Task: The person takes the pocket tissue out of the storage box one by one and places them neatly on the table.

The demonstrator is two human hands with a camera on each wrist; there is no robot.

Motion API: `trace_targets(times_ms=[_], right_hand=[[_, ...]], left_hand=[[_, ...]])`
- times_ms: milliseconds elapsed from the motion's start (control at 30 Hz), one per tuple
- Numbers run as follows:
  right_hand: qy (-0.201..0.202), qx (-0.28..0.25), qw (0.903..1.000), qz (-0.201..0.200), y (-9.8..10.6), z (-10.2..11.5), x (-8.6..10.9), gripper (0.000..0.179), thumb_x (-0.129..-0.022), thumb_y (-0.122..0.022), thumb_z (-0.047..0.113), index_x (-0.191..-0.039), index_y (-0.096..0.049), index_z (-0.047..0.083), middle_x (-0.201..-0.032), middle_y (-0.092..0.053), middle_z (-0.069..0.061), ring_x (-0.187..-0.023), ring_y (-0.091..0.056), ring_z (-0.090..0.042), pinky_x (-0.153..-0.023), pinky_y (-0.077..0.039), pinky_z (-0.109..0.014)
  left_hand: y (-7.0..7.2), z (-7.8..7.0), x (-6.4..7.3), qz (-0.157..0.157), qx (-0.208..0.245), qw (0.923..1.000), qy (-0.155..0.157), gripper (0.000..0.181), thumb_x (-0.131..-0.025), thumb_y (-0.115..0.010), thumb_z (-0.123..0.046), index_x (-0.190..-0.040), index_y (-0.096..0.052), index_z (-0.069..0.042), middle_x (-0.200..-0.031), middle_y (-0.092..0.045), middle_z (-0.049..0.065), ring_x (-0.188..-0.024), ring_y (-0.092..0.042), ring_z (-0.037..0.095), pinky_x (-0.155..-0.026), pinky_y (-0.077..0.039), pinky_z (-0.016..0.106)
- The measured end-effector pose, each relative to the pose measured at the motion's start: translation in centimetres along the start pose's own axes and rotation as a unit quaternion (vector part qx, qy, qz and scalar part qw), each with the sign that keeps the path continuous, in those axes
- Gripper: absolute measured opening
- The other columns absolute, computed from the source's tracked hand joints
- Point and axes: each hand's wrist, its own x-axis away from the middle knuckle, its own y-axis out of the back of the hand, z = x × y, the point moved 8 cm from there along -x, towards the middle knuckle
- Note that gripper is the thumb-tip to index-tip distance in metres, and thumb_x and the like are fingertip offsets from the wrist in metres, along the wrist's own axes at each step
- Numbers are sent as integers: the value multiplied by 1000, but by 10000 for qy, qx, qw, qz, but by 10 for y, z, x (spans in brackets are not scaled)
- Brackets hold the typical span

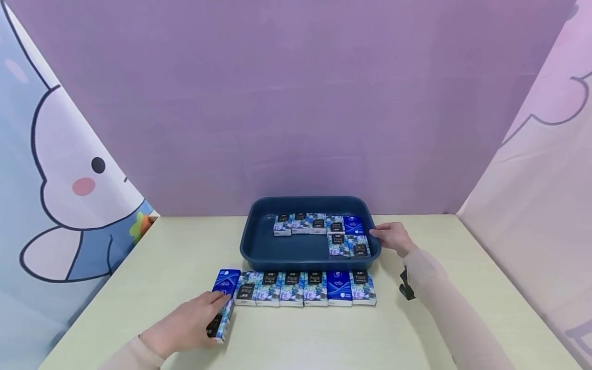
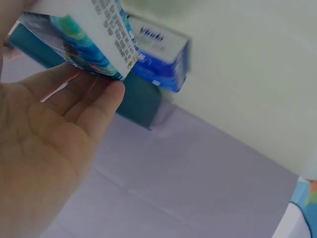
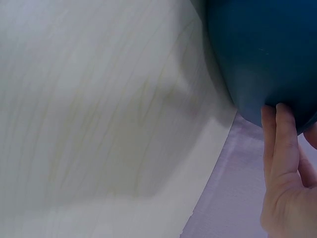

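In the head view my left hand [image 1: 191, 321] grips a flower-patterned tissue pack [image 1: 225, 319] at the front left, just short of a blue tissue pack [image 1: 227, 277]. The left wrist view shows the held pack [image 2: 99, 37] between thumb and fingers, close to the blue pack [image 2: 158, 54]. My right hand [image 1: 393, 237] holds the right rim of a dark blue tray [image 1: 277, 252]. Its fingers [image 3: 283, 144] lie along the tray's outer wall [image 3: 262, 54]; the thumb is partly out of frame. Inside the tray, several tissue packs [image 1: 335, 225] line the back and right.
A row of several tissue packs [image 1: 292, 289], mostly flower-patterned, lies along the tray's front. A small black object [image 1: 407, 286] is by the right wrist. A purple backdrop [image 1: 300, 103] rises behind the pale table [image 1: 319, 339], with printed cloths on both sides.
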Motion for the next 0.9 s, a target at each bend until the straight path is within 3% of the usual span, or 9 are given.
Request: trace_targets(times_ms=[433,900], right_hand=[[40,-88,9999,35,0,-1,-1,46,-92,-55,20,-126,-47,-11,-123,-53,-28,-91,-62,-19,-89,-50,-39],[-192,-91,9998,54,-2,-4,-2,46,-93,-54,20,-127,-46,-9,-126,-51,-28,-104,-59,-29,-93,-47,-42]], left_hand=[[-34,18,6,254,334,9978,514,82,-64,-81,-34,-132,-47,-5,-131,-50,11,-115,-50,29,-96,-40,54],[-23,5,14,-739,-298,9968,-92,65,-70,-79,-19,-127,-53,-1,-129,-53,15,-111,-56,31,-88,-48,45]])
